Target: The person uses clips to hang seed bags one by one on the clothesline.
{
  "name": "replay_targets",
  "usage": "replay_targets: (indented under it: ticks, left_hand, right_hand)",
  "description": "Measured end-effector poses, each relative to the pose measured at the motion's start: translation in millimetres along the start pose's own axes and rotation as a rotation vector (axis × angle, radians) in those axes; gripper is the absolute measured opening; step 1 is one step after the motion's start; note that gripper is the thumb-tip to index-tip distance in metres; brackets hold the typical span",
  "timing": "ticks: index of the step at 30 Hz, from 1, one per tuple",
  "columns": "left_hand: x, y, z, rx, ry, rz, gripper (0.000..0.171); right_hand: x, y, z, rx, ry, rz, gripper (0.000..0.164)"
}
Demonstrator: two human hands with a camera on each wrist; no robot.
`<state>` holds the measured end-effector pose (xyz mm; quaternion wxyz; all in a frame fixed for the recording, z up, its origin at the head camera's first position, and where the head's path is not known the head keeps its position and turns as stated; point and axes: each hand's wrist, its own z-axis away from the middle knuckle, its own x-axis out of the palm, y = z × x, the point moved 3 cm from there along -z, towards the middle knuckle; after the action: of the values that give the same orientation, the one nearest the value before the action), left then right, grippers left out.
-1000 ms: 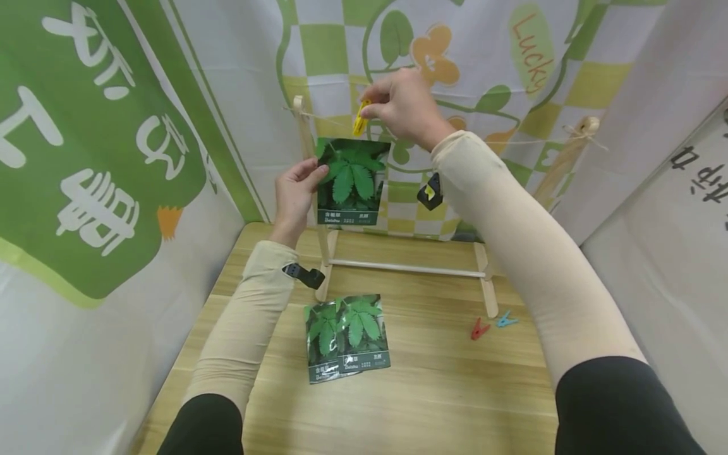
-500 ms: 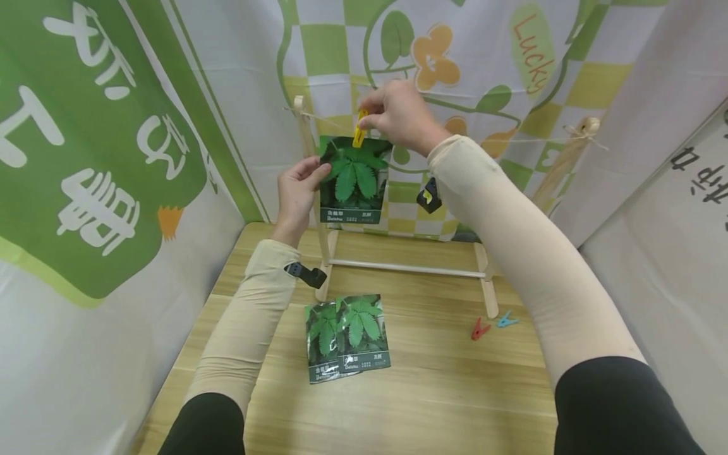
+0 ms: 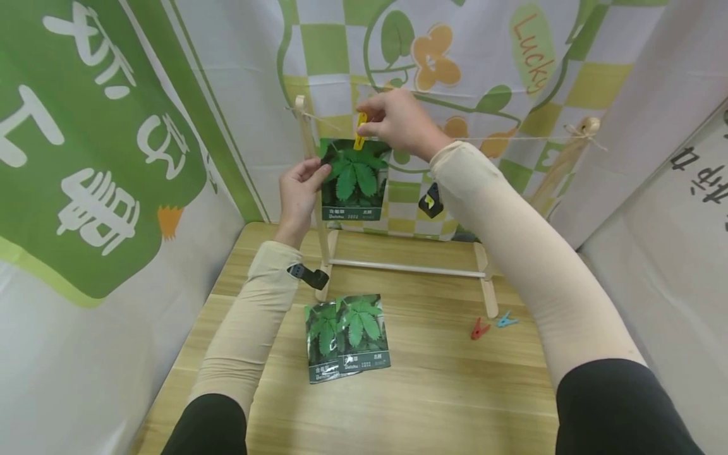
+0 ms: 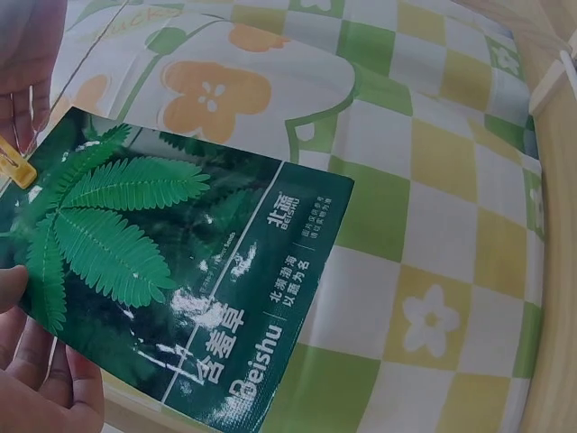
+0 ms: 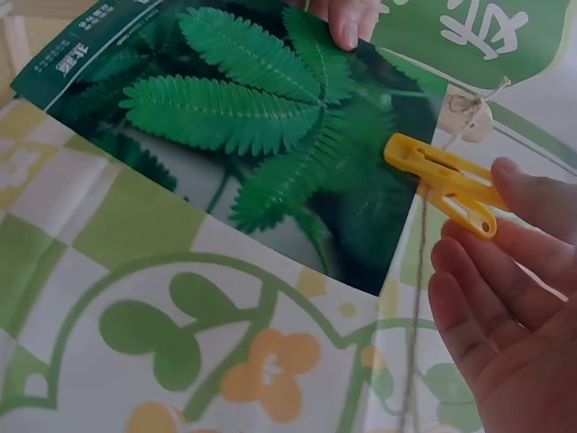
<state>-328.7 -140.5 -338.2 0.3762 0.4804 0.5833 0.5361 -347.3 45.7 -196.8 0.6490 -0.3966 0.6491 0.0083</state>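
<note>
A green seed packet [image 3: 354, 180] with a leaf picture hangs upright, its left edge pinched by my left hand [image 3: 297, 196]. My right hand [image 3: 402, 121] pinches the handle end of a yellow clothespin [image 3: 360, 133] between thumb and fingers. In the right wrist view, the nose of the yellow clothespin [image 5: 424, 167] overlaps the packet's top edge, right where the twine [image 5: 417, 298] runs along it. The left wrist view shows the seed packet [image 4: 162, 262] front on, the left thumb in front of it and the other fingers behind.
A wooden rack carries the twine between a left post [image 3: 307, 133] and a right post [image 3: 560, 161]. Two more seed packets [image 3: 364, 335] lie overlapping on the table [image 3: 432, 398]. A red clothespin [image 3: 479, 328] and a blue clothespin [image 3: 506, 320] lie at the right.
My right hand has come down with the yellow clothespin, from above the packet onto its top edge. My left hand and the packet have shifted slightly right.
</note>
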Motion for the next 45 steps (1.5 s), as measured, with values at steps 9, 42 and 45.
replay_targets:
  ticks: [9, 42, 45]
  left_hand:
    - [1.4, -4.4, 0.2, -0.001, 0.001, 0.018, 0.031]
    - [-1.6, -8.1, 14.9, 0.066, -0.052, -0.036, 0.032]
    - [-2.5, -7.7, 18.0, 0.071, -0.05, -0.041, 0.033]
  right_hand:
    - [9, 13, 2, 0.022, 0.066, -0.098, 0.045]
    - [25, 28, 19, -0.046, 0.152, -0.184, 0.053]
    - [24, 29, 24, -0.073, 0.166, -0.183, 0.055]
